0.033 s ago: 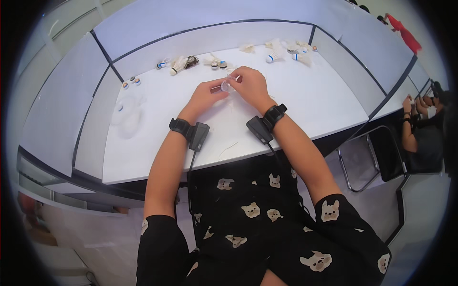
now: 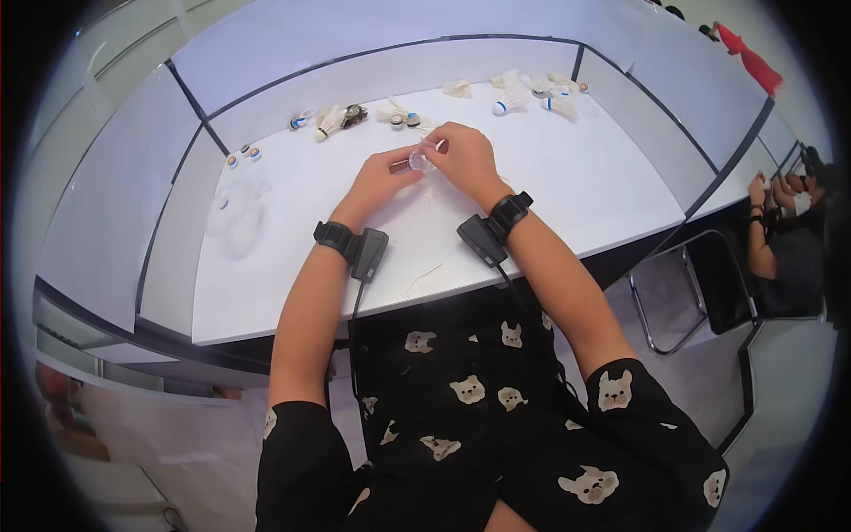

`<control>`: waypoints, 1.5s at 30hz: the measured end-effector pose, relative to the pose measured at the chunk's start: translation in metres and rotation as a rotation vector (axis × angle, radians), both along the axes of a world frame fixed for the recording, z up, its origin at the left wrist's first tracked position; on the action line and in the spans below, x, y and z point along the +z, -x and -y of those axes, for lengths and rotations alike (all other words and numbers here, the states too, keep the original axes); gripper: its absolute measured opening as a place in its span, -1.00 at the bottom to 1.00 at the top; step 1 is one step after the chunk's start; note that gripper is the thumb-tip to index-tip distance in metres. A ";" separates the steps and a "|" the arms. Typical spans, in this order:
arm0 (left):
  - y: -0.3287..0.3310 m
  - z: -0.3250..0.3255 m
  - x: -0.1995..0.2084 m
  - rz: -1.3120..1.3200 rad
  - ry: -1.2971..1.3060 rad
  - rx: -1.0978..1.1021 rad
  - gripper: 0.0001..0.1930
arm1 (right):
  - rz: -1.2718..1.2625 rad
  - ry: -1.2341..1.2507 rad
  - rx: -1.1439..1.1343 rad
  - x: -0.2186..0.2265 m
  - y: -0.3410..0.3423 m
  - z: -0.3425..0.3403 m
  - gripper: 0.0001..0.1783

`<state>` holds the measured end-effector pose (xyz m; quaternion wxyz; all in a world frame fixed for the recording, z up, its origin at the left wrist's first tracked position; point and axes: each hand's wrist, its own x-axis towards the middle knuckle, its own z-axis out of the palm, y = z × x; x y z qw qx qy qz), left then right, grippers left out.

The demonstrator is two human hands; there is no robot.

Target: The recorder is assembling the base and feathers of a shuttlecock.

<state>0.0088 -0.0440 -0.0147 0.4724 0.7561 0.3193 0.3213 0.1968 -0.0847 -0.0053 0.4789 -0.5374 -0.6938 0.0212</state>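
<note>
Over the white table (image 2: 550,213), my two hands meet in front of the shuttlecocks. Between the thumb and fingers of my left hand (image 2: 379,182) sits a small clear, shiny round piece (image 2: 417,161); its exact kind is too small to tell. My right hand (image 2: 467,164) pinches at the upper right side of the same piece, its fingertips partly hidden. Just beyond the fingers lie pale feathers and shuttlecock heads (image 2: 412,120). A feathered shuttlecock (image 2: 331,124) rests farther left.
More shuttlecocks (image 2: 507,105) lie at the back right. Loose shuttlecock heads (image 2: 255,153) and a whitish see-through heap (image 2: 238,222) are on the left. A thin strand (image 2: 424,278) lies near the front edge. Low partitions (image 2: 656,120) enclose the table. Another person (image 2: 789,239) sits far right.
</note>
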 end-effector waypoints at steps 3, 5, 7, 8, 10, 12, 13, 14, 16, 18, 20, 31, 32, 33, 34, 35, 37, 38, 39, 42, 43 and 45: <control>-0.001 -0.001 -0.001 0.021 0.002 -0.018 -0.42 | -0.041 0.018 0.013 0.001 -0.001 0.001 -0.86; -0.001 0.002 0.001 0.026 0.007 -0.011 -0.42 | -0.020 0.037 0.000 0.002 -0.001 0.002 -0.85; 0.000 0.003 0.002 0.006 0.004 -0.002 -0.42 | -0.016 0.031 0.008 0.000 -0.001 0.002 -0.85; 0.000 0.003 0.002 -0.009 0.004 0.011 -0.42 | -0.006 0.028 0.020 -0.001 -0.001 0.001 -0.86; 0.000 0.004 0.002 0.000 0.005 0.007 -0.42 | -0.001 0.028 0.015 -0.001 0.001 0.001 -0.84; 0.001 0.003 0.000 0.011 0.006 0.004 -0.41 | 0.005 0.028 0.012 -0.001 0.002 0.000 -0.82; 0.002 0.001 -0.001 0.016 -0.007 0.004 -0.41 | 0.020 0.018 0.014 -0.002 0.002 -0.001 -0.82; 0.002 0.000 -0.002 0.020 -0.019 0.005 -0.41 | 0.035 0.007 0.017 -0.002 0.002 -0.001 -0.81; 0.002 0.000 0.000 0.011 -0.021 -0.001 -0.41 | 0.024 0.011 0.017 -0.002 0.001 -0.001 -0.81; 0.002 0.001 0.001 0.000 -0.023 -0.008 -0.41 | 0.011 0.012 0.017 -0.001 0.000 -0.002 -0.80; 0.001 -0.001 -0.001 -0.019 -0.008 0.018 -0.42 | 0.020 0.046 0.024 -0.002 -0.002 -0.003 -0.80; 0.001 -0.004 -0.004 0.061 0.063 -0.024 -0.44 | -0.099 0.096 0.095 -0.004 -0.005 -0.004 -0.78; 0.001 -0.005 -0.005 0.077 0.060 -0.024 -0.44 | -0.108 0.070 0.117 -0.005 -0.005 -0.004 -0.78; 0.000 -0.003 -0.004 0.074 0.065 -0.024 -0.44 | -0.112 0.075 0.117 -0.006 -0.004 -0.002 -0.78; -0.001 -0.002 -0.001 0.071 0.071 -0.010 -0.45 | -0.118 0.070 0.099 -0.005 -0.004 -0.002 -0.77; -0.002 -0.002 0.000 0.069 0.077 0.005 -0.45 | -0.123 0.065 0.082 -0.004 -0.004 -0.001 -0.77; 0.001 -0.008 -0.006 0.106 0.079 -0.012 -0.46 | -0.089 0.073 0.056 -0.004 -0.003 -0.002 -0.76; 0.002 -0.010 -0.010 0.143 0.069 -0.035 -0.46 | -0.054 0.070 0.025 -0.003 -0.003 -0.004 -0.76; 0.000 0.001 0.001 0.104 0.051 -0.042 -0.53 | -0.107 0.073 0.044 -0.004 -0.005 -0.004 -0.76; 0.002 -0.005 -0.005 0.075 0.070 -0.028 -0.52 | -0.088 0.114 0.045 -0.010 -0.004 -0.011 -0.76; 0.001 -0.004 -0.004 0.081 0.051 -0.016 -0.51 | -0.061 0.092 0.030 -0.009 -0.005 -0.010 -0.76; 0.000 -0.002 -0.002 0.080 0.043 0.001 -0.49 | -0.039 0.083 0.018 -0.008 -0.006 -0.009 -0.77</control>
